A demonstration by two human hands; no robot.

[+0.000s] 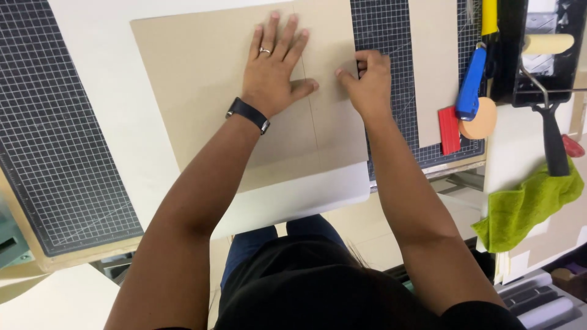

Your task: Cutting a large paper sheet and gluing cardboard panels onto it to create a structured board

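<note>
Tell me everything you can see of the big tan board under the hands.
The tan board looks like plain matte greyboard, a large flat rectangle lying slightly skewed on a white sheet. A thin straight line runs down it near its right side. Its right edge overlaps the gridded cutting mat. The left hand presses flat on it, fingers spread; the right hand curls at its right edge.

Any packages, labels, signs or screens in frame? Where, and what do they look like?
None that can be made out.
Left hand: flat on the tan board.
Right hand: at the board's right edge, beside the gridded mat.
</note>
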